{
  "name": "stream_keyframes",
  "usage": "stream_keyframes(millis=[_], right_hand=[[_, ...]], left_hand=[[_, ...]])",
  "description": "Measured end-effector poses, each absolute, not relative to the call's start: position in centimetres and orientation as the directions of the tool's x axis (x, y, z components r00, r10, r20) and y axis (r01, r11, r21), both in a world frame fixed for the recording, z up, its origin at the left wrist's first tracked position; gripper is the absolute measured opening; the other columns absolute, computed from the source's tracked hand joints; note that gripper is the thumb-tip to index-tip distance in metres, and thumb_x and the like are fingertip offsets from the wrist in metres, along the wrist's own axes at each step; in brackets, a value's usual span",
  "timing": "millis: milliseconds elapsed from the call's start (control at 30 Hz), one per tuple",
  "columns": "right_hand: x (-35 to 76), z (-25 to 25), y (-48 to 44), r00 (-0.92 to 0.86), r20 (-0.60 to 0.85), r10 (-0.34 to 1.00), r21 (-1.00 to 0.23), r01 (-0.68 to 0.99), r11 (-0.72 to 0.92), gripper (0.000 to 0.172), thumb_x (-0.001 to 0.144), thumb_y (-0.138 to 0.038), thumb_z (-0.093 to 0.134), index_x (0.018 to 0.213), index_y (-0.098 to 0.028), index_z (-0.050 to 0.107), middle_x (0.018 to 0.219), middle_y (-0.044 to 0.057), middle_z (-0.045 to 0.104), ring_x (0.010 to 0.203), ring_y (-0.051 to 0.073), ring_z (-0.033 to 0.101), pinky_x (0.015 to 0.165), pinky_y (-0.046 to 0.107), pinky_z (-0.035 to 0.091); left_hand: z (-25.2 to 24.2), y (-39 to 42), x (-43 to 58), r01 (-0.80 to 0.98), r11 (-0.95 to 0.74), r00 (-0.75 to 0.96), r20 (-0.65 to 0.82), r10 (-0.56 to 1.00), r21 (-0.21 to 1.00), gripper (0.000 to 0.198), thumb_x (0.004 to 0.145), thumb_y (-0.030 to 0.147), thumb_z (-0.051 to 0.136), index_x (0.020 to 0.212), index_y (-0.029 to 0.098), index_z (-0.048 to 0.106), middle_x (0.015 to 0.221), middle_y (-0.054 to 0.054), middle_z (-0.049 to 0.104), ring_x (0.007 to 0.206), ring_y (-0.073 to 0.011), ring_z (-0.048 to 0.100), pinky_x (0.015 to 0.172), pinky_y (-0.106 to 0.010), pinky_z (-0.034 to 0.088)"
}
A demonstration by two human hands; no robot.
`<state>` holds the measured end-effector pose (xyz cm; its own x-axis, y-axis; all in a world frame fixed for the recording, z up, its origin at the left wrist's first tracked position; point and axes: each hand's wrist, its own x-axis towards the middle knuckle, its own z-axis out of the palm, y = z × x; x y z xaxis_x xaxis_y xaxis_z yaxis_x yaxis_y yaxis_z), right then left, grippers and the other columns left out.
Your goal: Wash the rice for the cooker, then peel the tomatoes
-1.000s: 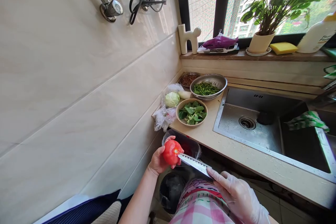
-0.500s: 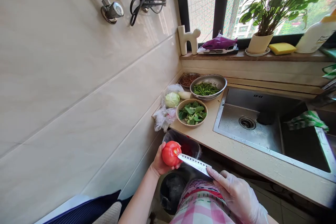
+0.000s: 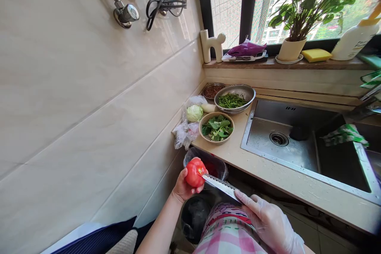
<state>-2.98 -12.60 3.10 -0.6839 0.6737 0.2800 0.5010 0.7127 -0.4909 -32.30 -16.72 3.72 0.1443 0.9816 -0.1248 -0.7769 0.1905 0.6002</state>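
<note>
A red tomato rests in my bare left hand, whose fingers wrap round its underside. Its stem end, with a pale cut spot, faces right. My right hand, in a clear thin glove, grips a knife with a row of holes along the blade. The knife's tip touches the tomato at the stem spot. Below the tomato and slightly behind it is a lined bin with something red inside.
On the counter stand a basket of leafy greens, a colander of green stalks, a bowl of brown food and a cabbage by plastic bags. The steel sink lies right. A tiled wall rises left.
The tomato has turned slightly in my left hand, and the knife blade has tilted a little at the stem spot. The view has shifted slightly.
</note>
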Motion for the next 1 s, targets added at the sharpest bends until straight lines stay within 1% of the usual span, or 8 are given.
stream_keyframes(millis=[133, 267, 367, 500, 600, 767, 867, 1000], right_hand=[[-2.9, 2.7, -12.5, -0.693, 0.29, 0.66, -0.445, 0.512, 0.734, 0.043, 0.093, -0.019, 0.039, 0.131, -0.031, 0.055, 0.068, 0.0, 0.06, 0.05, 0.009, 0.059, 0.047, 0.015, 0.045], [-2.7, 2.7, -12.5, -0.705, 0.297, 0.644, -0.417, 0.511, 0.752, 0.042, 0.095, -0.02, 0.036, 0.132, -0.03, 0.054, 0.069, 0.0, 0.06, 0.05, 0.009, 0.059, 0.047, 0.016, 0.045], [-2.4, 2.9, -12.5, -0.707, 0.29, 0.645, -0.418, 0.513, 0.75, 0.043, 0.095, -0.02, 0.035, 0.132, -0.031, 0.053, 0.068, 0.0, 0.06, 0.049, 0.009, 0.058, 0.045, 0.015, 0.043], [-2.1, 3.3, -12.6, -0.701, 0.259, 0.664, -0.455, 0.518, 0.724, 0.042, 0.096, -0.021, 0.035, 0.132, -0.031, 0.053, 0.068, -0.001, 0.06, 0.047, 0.007, 0.057, 0.044, 0.014, 0.042], [-2.0, 3.4, -12.7, -0.683, 0.248, 0.687, -0.493, 0.521, 0.697, 0.042, 0.095, -0.021, 0.036, 0.132, -0.032, 0.053, 0.069, -0.001, 0.061, 0.049, 0.007, 0.058, 0.045, 0.013, 0.043], [-2.0, 3.1, -12.9, -0.67, 0.257, 0.696, -0.52, 0.511, 0.684, 0.043, 0.094, -0.02, 0.038, 0.132, -0.033, 0.053, 0.068, -0.001, 0.061, 0.05, 0.007, 0.059, 0.047, 0.013, 0.044], [-2.0, 2.9, -13.0, -0.672, 0.264, 0.692, -0.488, 0.526, 0.697, 0.042, 0.094, -0.021, 0.037, 0.131, -0.033, 0.054, 0.068, 0.0, 0.06, 0.049, 0.008, 0.058, 0.046, 0.014, 0.043], [-2.0, 2.9, -12.8, -0.678, 0.272, 0.683, -0.446, 0.54, 0.714, 0.042, 0.095, -0.022, 0.037, 0.131, -0.034, 0.054, 0.068, -0.001, 0.06, 0.047, 0.008, 0.056, 0.043, 0.015, 0.041]], left_hand=[[3.4, -16.7, -32.4, -0.805, 0.266, 0.191, -0.193, 0.962, 0.531, 0.055, 0.082, 0.06, 0.05, 0.122, 0.023, 0.048, 0.093, -0.011, 0.067, 0.043, -0.008, 0.054, 0.034, -0.014, 0.027], [4.0, -16.3, -32.5, -0.769, 0.336, 0.244, -0.236, 0.941, 0.544, 0.059, 0.084, 0.064, 0.042, 0.113, 0.014, 0.056, 0.082, -0.011, 0.066, 0.055, -0.0176, 0.063, 0.036, -0.018, 0.034], [4.7, -16.0, -32.3, -0.732, 0.374, 0.243, -0.294, 0.924, 0.569, 0.061, 0.085, 0.062, 0.042, 0.105, 0.007, 0.059, 0.09, -0.016, 0.066, 0.066, -0.0233, 0.068, 0.037, -0.018, 0.038], [5.4, -15.9, -31.8, -0.719, 0.274, 0.141, -0.252, 0.957, 0.639, 0.047, 0.091, 0.057, 0.033, 0.12, 0.022, 0.046, 0.095, -0.014, 0.067, 0.063, -0.0256, 0.07, 0.036, -0.019, 0.041], [5.6, -16.1, -31.6, -0.7, 0.215, 0.121, -0.184, 0.976, 0.681, 0.047, 0.088, 0.063, 0.034, 0.119, 0.028, 0.041, 0.101, -0.014, 0.066, 0.061, -0.025, 0.07, 0.038, -0.02, 0.043], [4.9, -16.6, -31.9, -0.657, 0.182, 0.17, -0.092, 0.981, 0.732, 0.067, 0.072, 0.05, 0.071, 0.126, 0.027, 0.038, 0.103, -0.011, 0.064, 0.056, -0.015, 0.065, 0.038, -0.015, 0.037], [4.1, -16.8, -32.0, -0.705, 0.216, 0.196, -0.107, 0.975, 0.675, 0.056, 0.079, 0.048, 0.063, 0.125, 0.027, 0.04, 0.101, -0.009, 0.063, 0.045, -0.0072, 0.057, 0.035, -0.013, 0.03], [3.7, -16.6, -32.2, -0.713, 0.268, 0.256, -0.115, 0.96, 0.648, 0.049, 0.086, 0.055, 0.047, 0.122, 0.021, 0.044, 0.09, -0.011, 0.066, 0.049, -0.0132, 0.062, 0.034, -0.014, 0.031]])
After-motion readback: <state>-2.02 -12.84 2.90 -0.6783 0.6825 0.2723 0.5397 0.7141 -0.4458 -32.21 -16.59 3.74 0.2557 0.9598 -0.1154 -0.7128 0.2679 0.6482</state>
